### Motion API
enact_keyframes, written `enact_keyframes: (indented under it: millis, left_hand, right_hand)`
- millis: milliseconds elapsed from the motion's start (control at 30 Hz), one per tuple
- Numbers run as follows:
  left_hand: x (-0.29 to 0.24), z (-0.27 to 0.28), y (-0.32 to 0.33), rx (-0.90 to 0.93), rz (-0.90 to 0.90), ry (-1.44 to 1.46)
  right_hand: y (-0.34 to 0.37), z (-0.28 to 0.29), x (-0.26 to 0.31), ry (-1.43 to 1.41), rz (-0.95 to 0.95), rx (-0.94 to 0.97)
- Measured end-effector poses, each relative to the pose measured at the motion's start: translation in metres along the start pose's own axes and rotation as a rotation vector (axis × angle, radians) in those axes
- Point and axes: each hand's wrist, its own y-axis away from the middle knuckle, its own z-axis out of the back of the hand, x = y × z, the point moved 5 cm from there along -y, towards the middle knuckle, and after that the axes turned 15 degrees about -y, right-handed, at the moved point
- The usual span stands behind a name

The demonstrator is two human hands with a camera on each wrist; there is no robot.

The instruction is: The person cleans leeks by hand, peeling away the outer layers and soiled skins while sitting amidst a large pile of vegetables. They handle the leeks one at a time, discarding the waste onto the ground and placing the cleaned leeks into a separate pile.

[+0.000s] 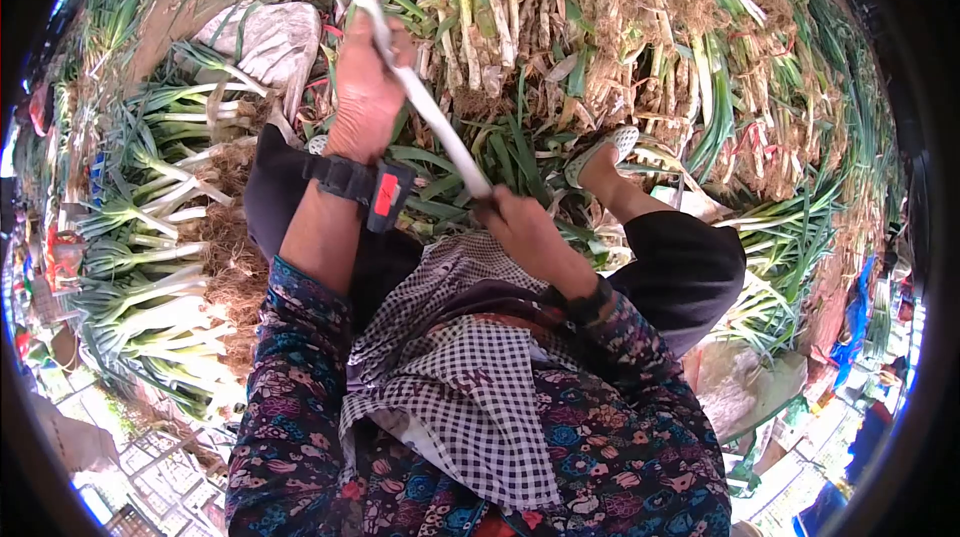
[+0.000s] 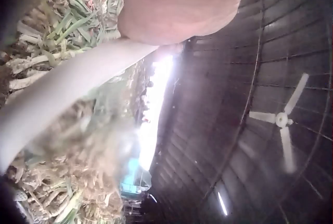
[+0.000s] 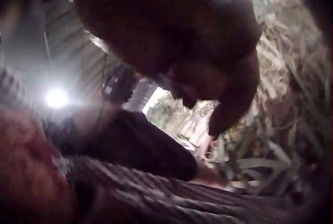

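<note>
A long leek slants across the head view, its white stalk bare and its green leaves blurred at the top edge. My left hand grips it by the upper part of the stalk. At the lower end, my right hand holds the root end, with fingers curled in around it. In the left wrist view the white stalk runs out from under the left hand. Dark and backlit, the right hand fills the top of the right wrist view; the leek is hidden there.
Leeks with brown roots lie piled at the left. More leeks and dry stalks cover the ground ahead. A pale sack lies at upper left, another sack at lower right. Loose green leaves lie between the feet.
</note>
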Motion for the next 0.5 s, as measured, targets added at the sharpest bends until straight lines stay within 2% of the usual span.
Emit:
enact_keyframes:
  millis: [67,100,167,200,233,267,300,333,400,467,500]
  left_hand:
    - [-0.021,0.017,-0.016,0.02,-0.063,0.014]
    - [-0.026,0.013,-0.015,0.01,-0.108,0.03]
    - [-0.023,0.007,-0.005,-0.03,-0.156,-0.016]
    - [-0.013,-0.003,0.006,-0.055,-0.163,-0.08]
    - [0.002,-0.021,0.019,0.004,-0.158,-0.073]
    - [0.023,-0.043,0.031,-0.001,-0.063,-0.015]
    - [0.042,-0.073,0.052,0.026,0.045,0.009]
    - [0.061,-0.102,0.067,0.049,0.131,-0.079]
    - [0.098,-0.146,0.09,0.325,0.172,-0.237]
    - [0.125,-0.173,0.098,0.583,0.192,-0.426]
    - [0.135,-0.175,0.095,0.6,0.197,-0.517]
  right_hand:
    - [0.019,0.004,-0.039,0.568,-0.16,0.163]
    - [0.019,0.011,-0.051,0.568,-0.157,0.158]
    - [0.022,0.032,-0.044,0.241,0.31,-0.16]
    - [0.021,0.032,-0.027,0.24,0.317,-0.162]
    - [0.017,0.033,-0.012,-0.078,0.271,-0.16]
    - [0.015,0.035,-0.003,-0.397,0.22,-0.151]
    - [0.01,0.035,-0.017,-0.251,0.245,-0.14]
    - [0.018,0.039,-0.016,-0.252,0.248,-0.141]
    - [0.046,0.052,-0.026,-0.568,-0.03,-0.325]
    - [0.096,0.097,-0.005,-0.69,-0.097,-0.643]
    - [0.123,0.131,-0.001,-0.657,0.055,-0.796]
